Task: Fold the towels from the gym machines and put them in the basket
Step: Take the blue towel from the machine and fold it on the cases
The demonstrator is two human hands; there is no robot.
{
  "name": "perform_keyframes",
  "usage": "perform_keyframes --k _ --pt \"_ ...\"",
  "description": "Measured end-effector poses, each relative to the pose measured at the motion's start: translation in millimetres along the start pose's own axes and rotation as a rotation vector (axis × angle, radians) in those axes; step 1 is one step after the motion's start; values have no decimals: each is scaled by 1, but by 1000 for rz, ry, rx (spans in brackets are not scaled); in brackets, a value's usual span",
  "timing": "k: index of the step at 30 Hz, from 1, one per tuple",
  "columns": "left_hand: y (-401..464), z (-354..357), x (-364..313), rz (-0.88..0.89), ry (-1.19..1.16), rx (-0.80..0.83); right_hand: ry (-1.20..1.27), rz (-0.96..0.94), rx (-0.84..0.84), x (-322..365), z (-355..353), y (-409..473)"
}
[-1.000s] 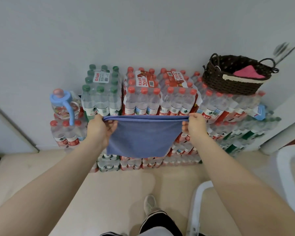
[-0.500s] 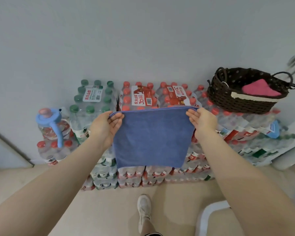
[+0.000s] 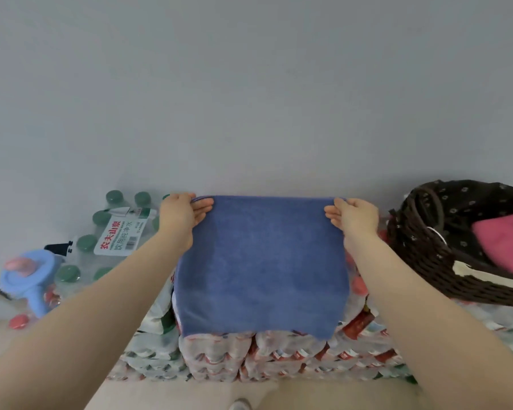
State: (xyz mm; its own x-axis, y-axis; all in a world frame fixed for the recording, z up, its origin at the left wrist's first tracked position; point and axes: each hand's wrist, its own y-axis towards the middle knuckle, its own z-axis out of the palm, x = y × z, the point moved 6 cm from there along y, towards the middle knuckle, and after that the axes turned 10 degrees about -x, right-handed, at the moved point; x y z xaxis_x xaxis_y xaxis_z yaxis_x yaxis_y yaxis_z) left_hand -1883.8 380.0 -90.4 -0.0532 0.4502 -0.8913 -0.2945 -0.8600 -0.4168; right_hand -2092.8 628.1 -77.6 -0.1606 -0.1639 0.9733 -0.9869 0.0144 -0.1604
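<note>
Head view – blue towel (image 3: 261, 264) stretched between left hand (image 3: 182, 214) and right hand (image 3: 354, 216)

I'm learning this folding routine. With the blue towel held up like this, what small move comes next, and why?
Probably bring the left hand across to the right hand, halving the blue towel: it hangs flat, pinched at both top corners, too wide for the basket.

storeroom corner, shrink-wrapped packs of bottled water (image 3: 219, 355) stacked against plain grey wall (image 3: 249, 99), pale floor (image 3: 27, 344)
</note>
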Motion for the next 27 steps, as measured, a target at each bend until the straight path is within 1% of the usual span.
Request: perform_keyframes --k 1,3,6,10,12,13,15,18,20,24,27 --pt "10 7 -2 56 60 -11 -27 -4 5 -1 6 10" --pt "27 21 -3 104 122 -22 -74 -7 7 -2 17 26" --pt "47 34 -3 112 134 -33 -118 -29 11 -4 31 45" --pt "63 39 5 121 191 -36 -225 -82 103 -4 47 44" --pt "63 34 8 127 216 -20 -278 -116 120 -8 44 39" --pt "60 32 7 153 245 0 -292 -135 108 -10 39 37" --pt "49 26 3 247 392 48 -343 -154 73 -15 27 32" --pt "22 9 1 355 558 70 -402 -178 33 -19 10 15" --pt "5 -6 7 344 606 84 -409 -190 33 -21 0 -2" --pt "-25 -36 24 256 660 81 -442 -210 49 -25 -17 -39" --pt "-49 -59 32 280 715 3 -560 -248 -9 -31 -35 -60"
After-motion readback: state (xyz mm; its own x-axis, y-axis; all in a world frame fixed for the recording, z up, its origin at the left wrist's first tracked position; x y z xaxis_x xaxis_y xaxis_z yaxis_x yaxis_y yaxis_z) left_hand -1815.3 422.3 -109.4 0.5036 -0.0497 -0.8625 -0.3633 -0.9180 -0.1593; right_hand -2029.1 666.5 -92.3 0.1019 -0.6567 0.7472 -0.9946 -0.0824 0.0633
